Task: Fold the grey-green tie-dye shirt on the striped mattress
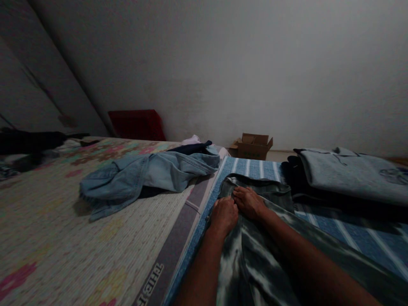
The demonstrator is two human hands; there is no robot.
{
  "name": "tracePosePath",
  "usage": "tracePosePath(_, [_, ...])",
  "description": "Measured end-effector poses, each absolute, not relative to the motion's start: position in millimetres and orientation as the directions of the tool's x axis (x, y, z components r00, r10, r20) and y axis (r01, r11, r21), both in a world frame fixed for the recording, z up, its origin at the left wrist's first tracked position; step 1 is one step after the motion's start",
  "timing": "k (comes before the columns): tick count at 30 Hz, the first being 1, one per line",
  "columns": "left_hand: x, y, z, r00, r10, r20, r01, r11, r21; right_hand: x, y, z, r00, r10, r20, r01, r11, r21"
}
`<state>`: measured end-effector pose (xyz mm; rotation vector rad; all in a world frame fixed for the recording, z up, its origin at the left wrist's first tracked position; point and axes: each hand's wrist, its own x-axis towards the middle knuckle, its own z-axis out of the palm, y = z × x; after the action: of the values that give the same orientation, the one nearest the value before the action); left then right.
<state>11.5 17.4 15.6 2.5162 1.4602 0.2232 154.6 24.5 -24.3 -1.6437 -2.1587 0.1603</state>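
Note:
A dark grey-green garment with pale tie-dye streaks (255, 255) lies spread on the blue striped cover in front of me. My left hand (225, 216) is closed on its cloth near the upper left edge, with the fingers curled down into the fabric. Right beside it, my right hand (249, 201) also grips the cloth just below the dark upper edge, its fingers bent. The two hands nearly touch. Folds run from them toward me, and a long part of the garment stretches to the lower right under my right forearm.
On the floral mat (127, 238) to the left lies a crumpled light-blue denim garment (165, 170). Folded grey clothing (347, 174) rests on dark cloth at right. An opened cardboard box (253, 148) and a red object (137, 124) stand by the wall. Dark clothes (30, 142) lie far left.

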Motion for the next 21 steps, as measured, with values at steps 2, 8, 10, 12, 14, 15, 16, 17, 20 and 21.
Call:
tracePosePath(2, [12.8, 15.7, 11.9, 0.499, 0.863, 0.081, 0.832, -0.503, 0.234, 153.6, 24.0, -23.5, -0.205, 0.944, 0.257, 0.894, 0.288, -0.344])
tracePosePath(8, [14.0, 16.6, 4.5, 0.543, 0.829, 0.134, 0.811, -0.559, 0.173, 151.9, 21.4, -16.7, -0.201, 0.941, 0.274, 0.892, 0.291, -0.346])
tracePosePath(10, [14.5, 18.1, 3.0, 0.556, 0.824, 0.112, 0.807, -0.567, 0.165, 152.1, 21.0, -16.9, -0.2, 0.937, 0.287, 0.878, 0.302, -0.373])
tracePosePath(12, [15.4, 18.7, 1.3, 0.559, 0.823, 0.104, 0.807, -0.568, 0.162, 152.3, 21.1, -18.4, -0.163, 0.939, 0.304, 0.856, 0.288, -0.429])
tracePosePath(14, [16.6, 17.6, 0.0, 0.545, 0.83, 0.116, 0.813, -0.558, 0.169, 152.4, 22.7, -18.9, -0.063, 0.946, 0.318, 0.842, 0.221, -0.492])
tracePosePath(15, [17.1, 16.5, -0.4, 0.535, 0.835, 0.129, 0.816, -0.55, 0.176, 152.3, 24.6, -17.8, -0.004, 0.948, 0.317, 0.839, 0.176, -0.516])
tracePosePath(16, [17.6, 15.3, -0.5, 0.524, 0.84, 0.14, 0.82, -0.542, 0.185, 152.3, 27.4, -15.7, 0.052, 0.951, 0.305, 0.835, 0.126, -0.535])
tracePosePath(17, [18.0, 14.2, -0.3, 0.514, 0.845, 0.15, 0.822, -0.535, 0.194, 152.3, 31.3, -12.5, 0.1, 0.956, 0.276, 0.829, 0.074, -0.554])
tracePosePath(20, [18.7, 11.6, 1.3, 0.499, 0.848, 0.176, 0.822, -0.528, 0.215, 154.6, 48.9, 0.7, 0.185, 0.974, 0.134, 0.793, -0.068, -0.606])
tracePosePath(21, [18.8, 11.2, 1.7, 0.499, 0.846, 0.185, 0.819, -0.531, 0.218, 156.2, 56.1, 5.0, 0.198, 0.976, 0.091, 0.779, -0.1, -0.619])
